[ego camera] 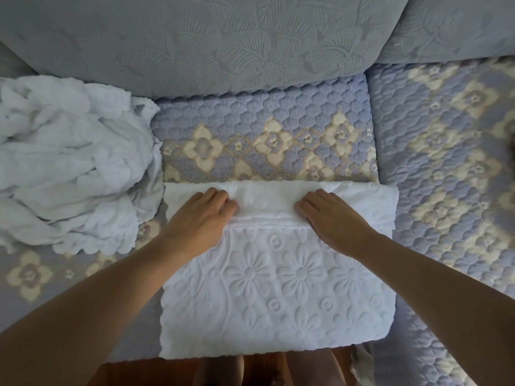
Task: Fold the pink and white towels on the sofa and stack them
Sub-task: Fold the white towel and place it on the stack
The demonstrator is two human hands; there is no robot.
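White towel (278, 288): lies flat on the sofa seat (264, 129), in the middle of the view, near the seat's front edge; embossed with raised flowers and rings.
Long axis: the folded shape is close to square — slightly longer from the front edge toward the backrest (195, 37); the far fold runs left to right.
Far fold: a band of the towel is turned over along the far side, its hem lying across the towel just under the hands.
Left hand (204, 215): palm down on the folded band, fingers bent with the tips pressing into the cloth; I cannot tell whether they pinch it.
Right hand (331, 218): palm down on the same band, fingers bent likewise; a grip cannot be told.
Crumpled towel (69, 162): white heap to the left, touching the flat towel's far left corner.
Writing or labels: none can be read.
Floor (264, 371): brown wood below the seat edge.
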